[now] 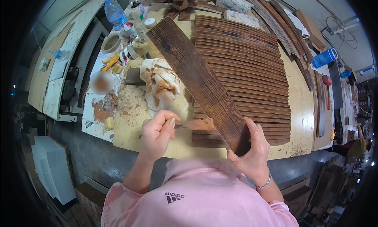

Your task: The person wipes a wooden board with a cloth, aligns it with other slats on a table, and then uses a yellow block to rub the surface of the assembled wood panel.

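Note:
My left hand (158, 133) is closed round the handle of a putty knife (197, 124), its blade coated with reddish-brown paste. The blade's tip meets the near left edge of a dark brown wooden plank (201, 77). My right hand (252, 148) grips the plank's near end, thumb on one edge and fingers on the other. Tilted away to the far left, the plank passes over part of a wide stack of brown wooden slats (244, 77). A crumpled, paste-stained cloth or paper (161, 83) lies left of the plank.
At the table's left stand a water bottle (114, 13), a tape roll (111, 42), yellow-handled pliers (110, 62) and paste on a white sheet (101, 83). Loose boards (185, 0) lie at the back. Right of the stack are long strips (291, 42), a blue bottle (323, 58) and a red-headed tool (327, 80).

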The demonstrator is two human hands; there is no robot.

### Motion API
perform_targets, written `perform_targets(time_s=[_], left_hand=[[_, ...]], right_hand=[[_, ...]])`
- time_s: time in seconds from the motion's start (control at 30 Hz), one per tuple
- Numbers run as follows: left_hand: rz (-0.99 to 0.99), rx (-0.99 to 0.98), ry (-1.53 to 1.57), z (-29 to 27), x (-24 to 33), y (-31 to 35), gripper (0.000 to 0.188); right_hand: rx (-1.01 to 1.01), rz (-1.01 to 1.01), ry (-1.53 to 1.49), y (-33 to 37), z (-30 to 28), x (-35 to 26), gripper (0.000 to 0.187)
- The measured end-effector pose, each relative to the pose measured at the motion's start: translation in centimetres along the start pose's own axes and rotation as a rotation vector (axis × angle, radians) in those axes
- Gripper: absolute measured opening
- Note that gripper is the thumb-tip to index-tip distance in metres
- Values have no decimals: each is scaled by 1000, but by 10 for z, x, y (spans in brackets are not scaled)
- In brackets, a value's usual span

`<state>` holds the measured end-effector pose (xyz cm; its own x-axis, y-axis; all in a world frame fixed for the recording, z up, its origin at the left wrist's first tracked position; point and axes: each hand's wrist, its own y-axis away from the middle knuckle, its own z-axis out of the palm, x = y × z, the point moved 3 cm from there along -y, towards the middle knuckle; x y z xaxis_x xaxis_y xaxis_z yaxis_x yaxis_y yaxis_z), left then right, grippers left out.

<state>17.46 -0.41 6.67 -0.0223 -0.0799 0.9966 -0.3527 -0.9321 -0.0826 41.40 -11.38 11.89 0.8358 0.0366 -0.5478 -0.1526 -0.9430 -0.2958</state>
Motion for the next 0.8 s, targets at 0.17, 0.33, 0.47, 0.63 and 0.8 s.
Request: perform_targets(time_s=[0.17,0.33,0.47,0.63,0.8], left_hand=[[-6,12,8,-3,0,1,13],[-13,42,-18,-7,-2,5,13],[15,58,-3,-8,2,7,13],[14,73,-34,-8,3,5,13],[-31,-9,-57,-10,4,9,14]], right_hand=[[-8,3,-5,-1,2,-1,84],[-20,33,-24,1,3,1,85],[-42,82,-51,4,6,2,88],[-42,83,-50,4,6,1,88],[-42,80,-56,5,7,1,87]])
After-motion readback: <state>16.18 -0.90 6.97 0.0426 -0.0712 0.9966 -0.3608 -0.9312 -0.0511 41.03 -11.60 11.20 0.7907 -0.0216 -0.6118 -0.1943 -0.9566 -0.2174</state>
